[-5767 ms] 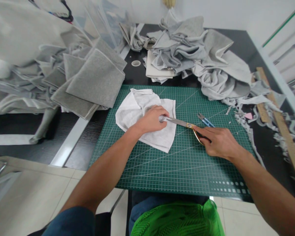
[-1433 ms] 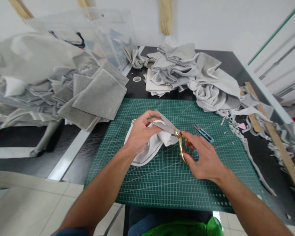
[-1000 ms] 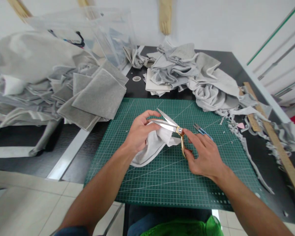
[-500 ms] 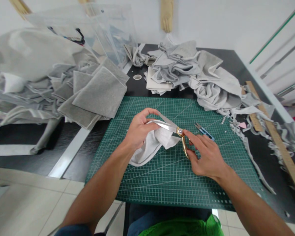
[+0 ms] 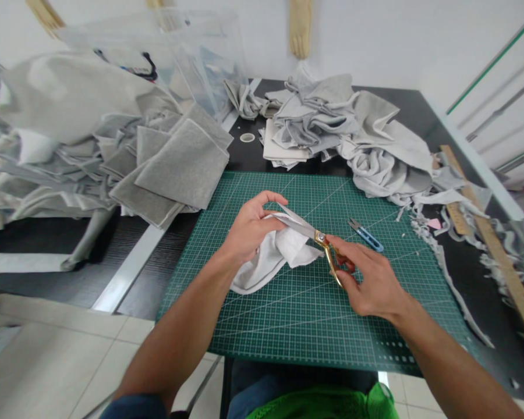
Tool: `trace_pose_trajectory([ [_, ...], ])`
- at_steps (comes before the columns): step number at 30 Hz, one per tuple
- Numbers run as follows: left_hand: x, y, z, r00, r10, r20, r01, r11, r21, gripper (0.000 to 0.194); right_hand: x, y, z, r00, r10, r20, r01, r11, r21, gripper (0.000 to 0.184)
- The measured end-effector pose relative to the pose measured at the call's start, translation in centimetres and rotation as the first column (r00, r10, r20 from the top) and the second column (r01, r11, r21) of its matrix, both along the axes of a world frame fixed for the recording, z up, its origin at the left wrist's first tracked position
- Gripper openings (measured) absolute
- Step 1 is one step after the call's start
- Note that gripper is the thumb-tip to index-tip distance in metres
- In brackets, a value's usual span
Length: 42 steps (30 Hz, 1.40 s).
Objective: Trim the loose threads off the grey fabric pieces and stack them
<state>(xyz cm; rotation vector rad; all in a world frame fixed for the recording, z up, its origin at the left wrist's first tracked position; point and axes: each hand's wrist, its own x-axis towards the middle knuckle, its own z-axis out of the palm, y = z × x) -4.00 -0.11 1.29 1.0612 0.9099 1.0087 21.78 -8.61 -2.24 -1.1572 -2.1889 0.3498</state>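
My left hand (image 5: 253, 226) pinches the upper edge of a light grey piece of fabric (image 5: 268, 262), which hangs and folds down onto the green cutting mat (image 5: 288, 326). In my right hand (image 5: 371, 276) is a pair of gold-handled scissors (image 5: 319, 237), gripped by the handles. Their silver blades point up and left, slightly apart, and reach to the fabric beside my left fingertips. Whether the blades are cutting into the cloth I cannot tell. Just beyond my right hand, blue thread snips (image 5: 365, 235) lie on the mat.
Folded grey fabric pieces (image 5: 183, 166) are heaped at the left, before a clear plastic bin (image 5: 209, 64). More crumpled fabric (image 5: 318, 110) lies at the back, near a roll of tape (image 5: 247, 138). At the right are a wooden ruler (image 5: 502, 262) and fabric scraps (image 5: 445, 270).
The scissor blades have come closer together, and my right hand has shifted slightly right and down. My left hand keeps its pinch on the fabric. The whole view has drifted a little.
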Motion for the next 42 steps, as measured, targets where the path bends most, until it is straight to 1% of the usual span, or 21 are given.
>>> trace_pose_trajectory([
  [5,0.06,0.04,-0.03,1.0,0.006,-0.004,-0.006,1.0,-0.013,0.04,0.0,-0.05,0.32,1.0,-0.004,-0.011,0.004,0.999,-0.051,0.066],
  [15,0.15,0.05,0.01,1.0,0.016,0.011,-0.015,0.999,-0.043,0.041,-0.15,-0.18,0.11,0.998,-0.011,-0.061,0.008,0.999,-0.053,0.063],
  [21,0.11,0.06,0.0,1.0,0.018,0.016,-0.018,0.999,-0.026,0.041,-0.13,-0.17,-0.13,0.996,-0.001,-0.091,-0.005,0.998,-0.064,0.062],
  [27,-0.03,0.33,-0.16,0.999,0.04,-0.009,-0.04,0.999,-0.033,0.042,0.02,-0.08,-0.05,0.998,-0.037,-0.049,0.032,0.995,-0.098,0.065],
  [33,-0.22,0.5,-0.2,0.997,0.08,-0.018,-0.08,0.997,-0.017,0.04,0.03,-0.01,0.01,0.999,-0.032,-0.039,0.029,0.996,-0.082,0.063],
  [42,-0.24,0.49,-0.2,0.994,0.099,-0.048,-0.1,0.995,-0.015,0.04,0.04,-0.06,-0.29,0.998,-0.036,-0.054,0.032,0.997,-0.069,0.064],
])
